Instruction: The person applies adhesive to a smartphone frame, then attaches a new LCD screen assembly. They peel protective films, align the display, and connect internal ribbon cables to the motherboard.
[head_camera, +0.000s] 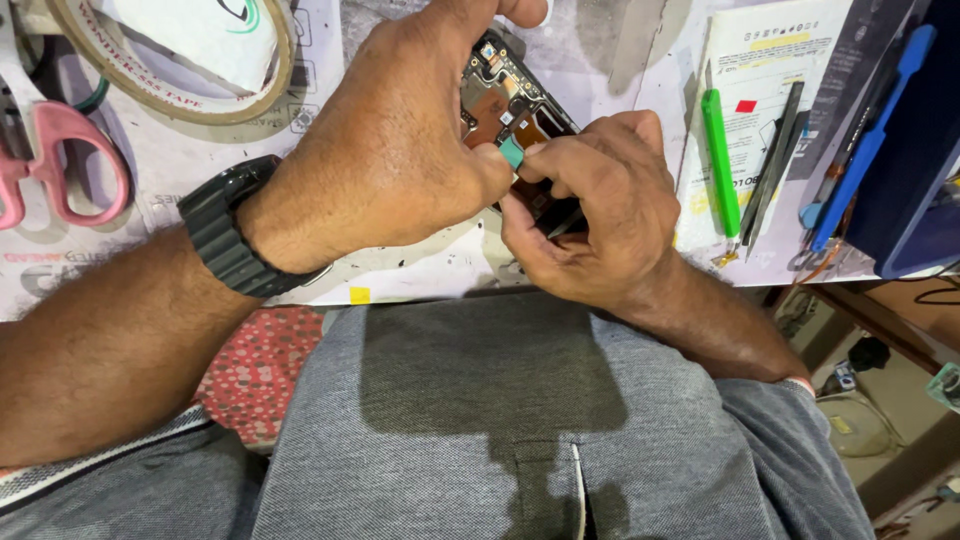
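Note:
An opened phone (512, 104) with its circuit board bare lies on the workbench near its front edge. My left hand (395, 140) grips it from above, fingers wrapped over its top and left side; a black watch sits on that wrist. My right hand (590, 215) is closed around the phone's lower end. Thumb and forefinger of the right hand pinch a small teal pick (512, 152) against the phone's edge, right beside my left thumb. Most of the phone is hidden under both hands.
Pink-handled scissors (60, 160) and a roll of tape (165, 60) lie at the left. At the right are a green-handled screwdriver (718, 160), black tweezers (772, 160), a blue pry tool (870, 140) and a dark box (915, 170). My grey-trousered lap (500, 420) fills the foreground.

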